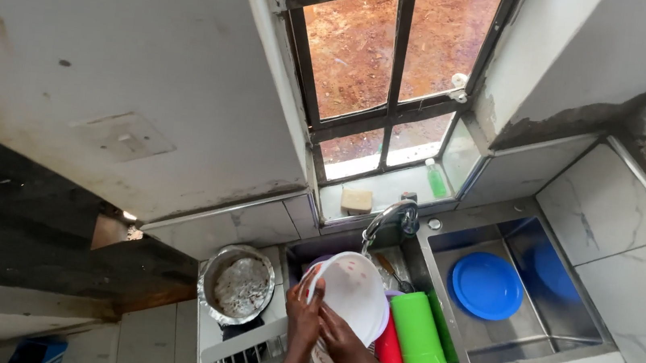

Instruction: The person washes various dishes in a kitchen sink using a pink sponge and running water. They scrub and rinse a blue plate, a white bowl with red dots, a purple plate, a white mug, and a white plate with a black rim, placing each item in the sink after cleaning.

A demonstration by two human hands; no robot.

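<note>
Over the left sink basin [314, 258], both hands hold a white plastic bowl [351, 294], tilted on edge under the tap [388, 213]. Left hand [303, 317] has fingers curled over the bowl's rim; right hand [341, 342] is pressed flat vs. the bowl's face, not gripping. Beside the bowl: green cup [415, 330] & red cup [389, 351]. Blue plate [487, 285] lies in right basin. Metal pot [238, 284] sits left of the sink.

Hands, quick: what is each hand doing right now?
Left hand: closed on the rim of the white plastic bowl.
Right hand: pressed against the bowl's side; grip cannot be told.
</note>
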